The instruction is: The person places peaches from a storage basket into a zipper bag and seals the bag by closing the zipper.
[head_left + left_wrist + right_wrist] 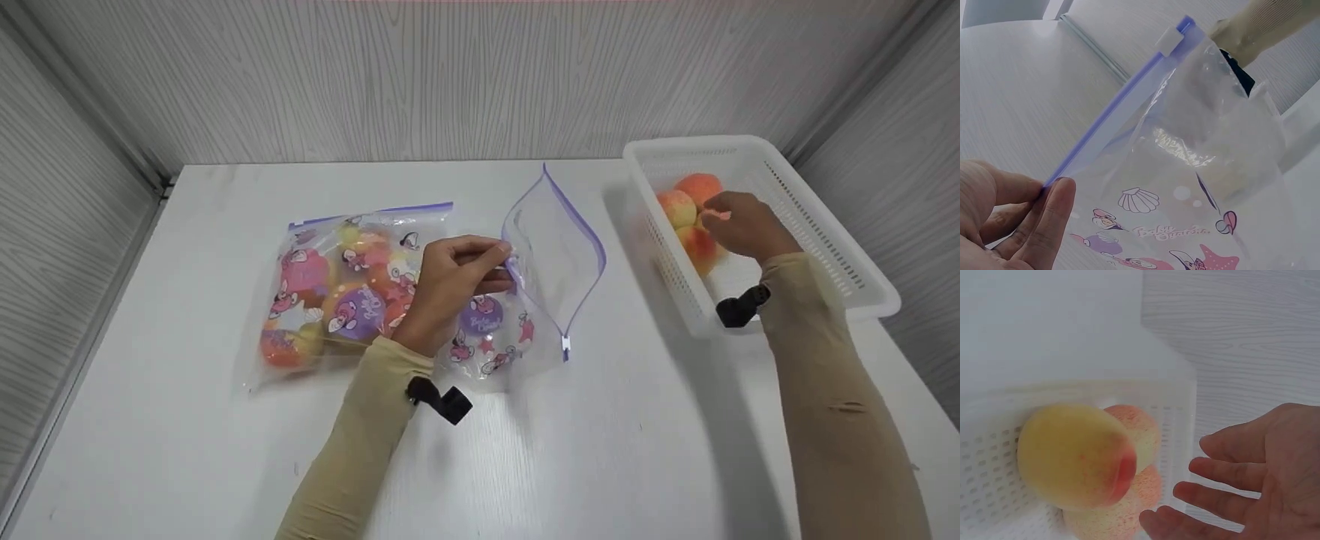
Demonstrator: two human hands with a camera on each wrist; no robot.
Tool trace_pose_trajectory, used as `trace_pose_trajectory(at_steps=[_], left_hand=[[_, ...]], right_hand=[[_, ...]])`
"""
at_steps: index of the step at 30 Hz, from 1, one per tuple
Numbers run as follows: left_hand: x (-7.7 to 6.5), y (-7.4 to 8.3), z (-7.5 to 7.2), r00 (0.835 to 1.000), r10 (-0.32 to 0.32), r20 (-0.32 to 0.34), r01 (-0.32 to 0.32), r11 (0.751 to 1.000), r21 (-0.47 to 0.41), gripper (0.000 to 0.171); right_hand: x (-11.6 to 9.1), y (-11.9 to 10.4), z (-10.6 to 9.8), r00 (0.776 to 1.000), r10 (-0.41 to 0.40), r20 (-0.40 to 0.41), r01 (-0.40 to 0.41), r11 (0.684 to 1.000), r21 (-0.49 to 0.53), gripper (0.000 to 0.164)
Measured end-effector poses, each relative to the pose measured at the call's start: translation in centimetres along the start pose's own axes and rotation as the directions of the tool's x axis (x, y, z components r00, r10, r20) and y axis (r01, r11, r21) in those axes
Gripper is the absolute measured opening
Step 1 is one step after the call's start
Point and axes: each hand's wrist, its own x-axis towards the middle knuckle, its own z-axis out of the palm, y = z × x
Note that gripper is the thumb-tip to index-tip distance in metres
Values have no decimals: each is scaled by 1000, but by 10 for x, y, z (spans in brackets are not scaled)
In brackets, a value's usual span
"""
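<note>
My left hand (461, 274) pinches the purple zip edge of a clear printed slider bag (487, 322) between thumb and fingers. The bag's mouth gapes wide, with the white slider (1169, 41) at one end of the zip. Cartoon shells and a starfish show on its front. At the right, my right hand (750, 225) is over a white plastic basket (667, 289), beside several peaches. Its fingers spread loosely in the right wrist view and hold nothing. One yellow peach with a red blush (1075, 455) sits nearest the camera, partly covering others behind it.
A second printed slider bag (300, 255), full of round, colourful fruit, lies flat at the left, partly behind my left forearm. The basket has slotted walls. A wood-grain panel (390, 82) rises along the table's back edge, with more panels on both sides.
</note>
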Motion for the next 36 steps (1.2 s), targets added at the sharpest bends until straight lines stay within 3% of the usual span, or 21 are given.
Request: trace_pose_trajectory(at_steps=[3, 8, 15, 18, 23, 31, 36], left_hand=[[-1, 1, -1, 1000, 1, 1, -1, 1000, 6, 21], [-1, 2, -1, 1000, -1, 3, 1, 1000, 3, 21], [-2, 3, -1, 1000, -2, 6, 2, 1000, 1, 21], [-2, 3, -2, 1000, -3, 9, 3, 1000, -4, 22], [-2, 3, -3, 1000, -2, 13, 2, 1000, -4, 22], [-2, 4, -2, 1000, -3, 22, 3, 1000, 12, 22], [-3, 4, -3, 1000, -3, 25, 3, 1000, -1, 21]], right_hand=[[4, 3, 1, 991, -29, 131, 38, 997, -66, 47], [4, 4, 2, 956, -10, 294, 23, 999, -41, 54], [3, 11, 4, 958, -17, 285, 50, 993, -109, 48], [3, 15, 5, 956, 12, 293, 23, 993, -115, 48], [1, 18, 4, 937, 68, 342, -47, 997, -68, 61], [-1, 25, 5, 913, 92, 397, -99, 995, -1, 77], [-3, 27, 7, 921, 94, 378, -135, 987, 82, 73]])
